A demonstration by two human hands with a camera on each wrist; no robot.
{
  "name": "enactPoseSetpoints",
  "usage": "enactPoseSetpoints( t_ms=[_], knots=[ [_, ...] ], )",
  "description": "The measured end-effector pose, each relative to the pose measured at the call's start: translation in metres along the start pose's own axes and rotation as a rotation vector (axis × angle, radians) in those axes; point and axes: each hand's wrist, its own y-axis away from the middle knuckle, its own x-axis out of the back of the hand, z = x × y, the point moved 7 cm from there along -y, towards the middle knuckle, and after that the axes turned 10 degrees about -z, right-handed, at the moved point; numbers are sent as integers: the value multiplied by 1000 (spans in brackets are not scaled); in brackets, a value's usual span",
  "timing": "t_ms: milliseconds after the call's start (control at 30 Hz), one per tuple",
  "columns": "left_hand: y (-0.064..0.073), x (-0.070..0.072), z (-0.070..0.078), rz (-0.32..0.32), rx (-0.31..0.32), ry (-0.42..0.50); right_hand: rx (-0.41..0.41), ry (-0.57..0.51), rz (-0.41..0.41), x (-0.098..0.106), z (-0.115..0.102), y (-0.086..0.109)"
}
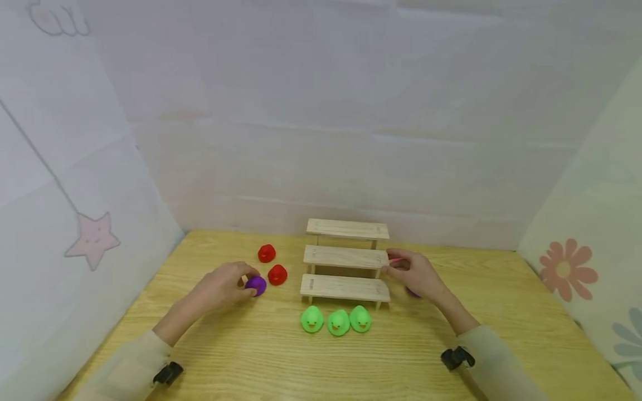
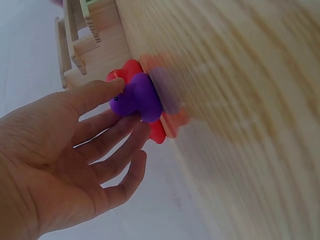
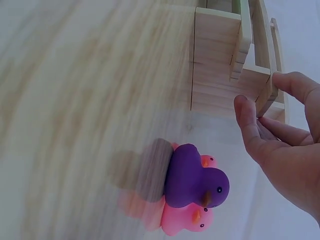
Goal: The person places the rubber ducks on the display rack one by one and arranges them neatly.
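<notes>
My left hand (image 1: pixel 223 285) pinches a purple toy duck (image 2: pixel 145 97) between thumb and fingers, low at the tabletop. Close beside that duck are two red toy ducks (image 1: pixel 277 274). At the three-step wooden stand (image 1: pixel 346 257), my right hand (image 1: pixel 416 274) grips the right end of the middle board (image 3: pixel 267 95), thumb on one side and fingers on the other. Another purple duck (image 3: pixel 190 177) sits near the right hand with two pink ducks (image 3: pixel 182 220) around it; in the head view the hand mostly hides them.
In front of the stand, three green toy ducks (image 1: pixel 338 322) stand in a row on the wooden table (image 1: pixel 281 365). A pale cloth wall (image 1: pixel 321 167) rises behind the table, with printed side walls at left and right.
</notes>
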Motion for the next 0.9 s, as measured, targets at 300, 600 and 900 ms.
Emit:
enactPoseSetpoints(
  t_ms=[300, 600, 900],
  knots=[
    [-1, 0, 0, 3, 5, -42, 18, 14, -9, 1, 0, -1],
    [1, 9, -1, 22, 49, -102, 25, 26, -13, 0, 0, 0],
    [-3, 24, 16, 82, -10, -135, 30, 41, -3, -2, 0, 0]
  ],
)
